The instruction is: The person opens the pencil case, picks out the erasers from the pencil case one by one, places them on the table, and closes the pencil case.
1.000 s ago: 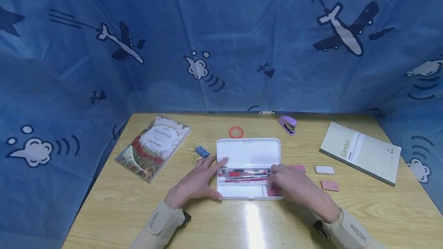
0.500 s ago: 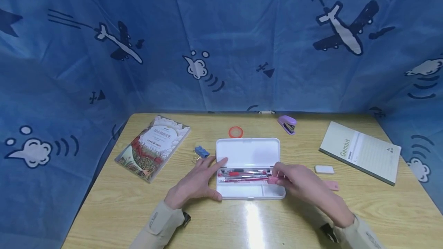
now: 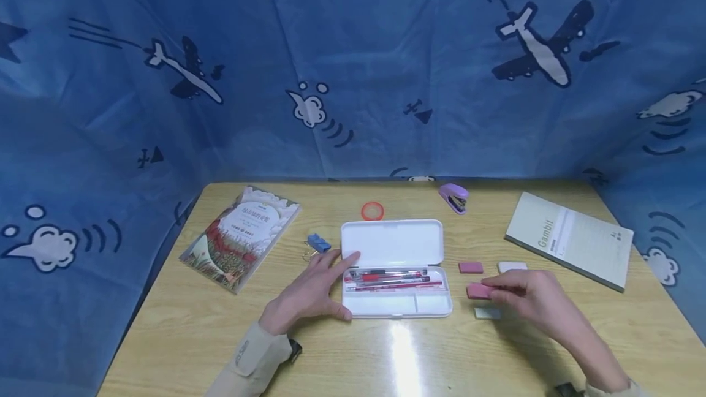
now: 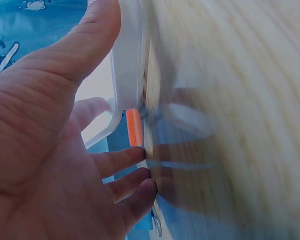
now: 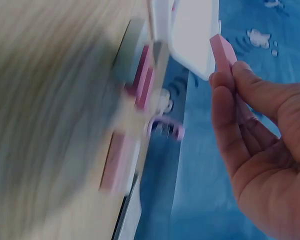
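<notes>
Right hand (image 3: 537,299): fingers pinch pink eraser (image 3: 478,290), beside open pencil case (image 3: 394,268). Left hand (image 3: 311,293): fingers relaxed against case. Nearby on bench (image 3: 182,336): second pink eraser (image 3: 470,268), white eraser (image 3: 510,266), stapler (image 3: 454,197), notebook (image 3: 569,239).

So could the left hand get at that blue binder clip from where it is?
Probably yes. The left hand rests against the white pencil case's left edge, and the blue binder clip lies just beyond its fingertips on bare table, nothing between.

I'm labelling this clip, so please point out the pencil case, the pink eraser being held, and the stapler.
pencil case (image 3: 393,242): head view, on the open lid's inside.
pink eraser (image 3: 477,290): head view, on its left end, clear of the right hand's fingers.
stapler (image 3: 453,191): head view, on its purple top.
</notes>
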The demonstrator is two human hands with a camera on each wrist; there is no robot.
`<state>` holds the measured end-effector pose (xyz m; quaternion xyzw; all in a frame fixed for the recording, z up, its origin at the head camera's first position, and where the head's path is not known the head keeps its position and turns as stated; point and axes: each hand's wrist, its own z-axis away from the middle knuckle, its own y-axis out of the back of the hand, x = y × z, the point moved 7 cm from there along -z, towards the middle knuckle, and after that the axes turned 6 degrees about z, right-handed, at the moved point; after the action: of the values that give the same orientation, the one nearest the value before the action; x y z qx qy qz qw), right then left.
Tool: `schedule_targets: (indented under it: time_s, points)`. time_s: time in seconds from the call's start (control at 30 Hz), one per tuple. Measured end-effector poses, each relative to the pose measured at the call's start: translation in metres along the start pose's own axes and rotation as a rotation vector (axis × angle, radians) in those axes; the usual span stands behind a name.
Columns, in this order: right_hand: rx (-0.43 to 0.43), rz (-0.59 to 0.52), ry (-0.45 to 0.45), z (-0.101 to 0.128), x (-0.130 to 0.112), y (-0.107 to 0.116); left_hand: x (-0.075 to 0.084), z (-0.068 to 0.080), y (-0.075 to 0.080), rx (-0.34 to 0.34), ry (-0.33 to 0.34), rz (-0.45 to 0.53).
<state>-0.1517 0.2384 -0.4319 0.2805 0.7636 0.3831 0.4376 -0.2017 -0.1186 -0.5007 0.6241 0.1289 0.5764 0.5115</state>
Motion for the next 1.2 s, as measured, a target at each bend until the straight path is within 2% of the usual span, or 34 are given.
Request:
schedule_targets:
  time_s: [0.17, 0.37, 0.57, 0.77, 1.0, 1.2]
  points:
    - [0.013, 0.047, -0.096, 0.021, 0.025, 0.016, 0.000, 0.002, 0.002, 0.011, 0.006, -0.001]
    - [-0.087, 0.118, -0.240, 0.043, 0.055, 0.019, -0.002, 0.004, 0.004, 0.026, -0.005, 0.005]
    - [-0.225, 0.122, -0.308, 0.053, 0.072, 0.012, -0.003, 0.004, 0.003, 0.019, -0.002, 0.014]
    - [-0.273, 0.133, -0.292, 0.050, 0.077, 0.004, -0.002, 0.004, 0.003, 0.018, 0.002, 0.016]
    - [-0.223, 0.129, -0.268, 0.052, 0.077, 0.003, 0.002, 0.003, 0.002, 0.010, -0.011, 0.011]
    - [-0.173, 0.183, -0.253, 0.055, 0.075, 0.005, 0.003, 0.001, 0.001, 0.012, -0.022, 0.012]
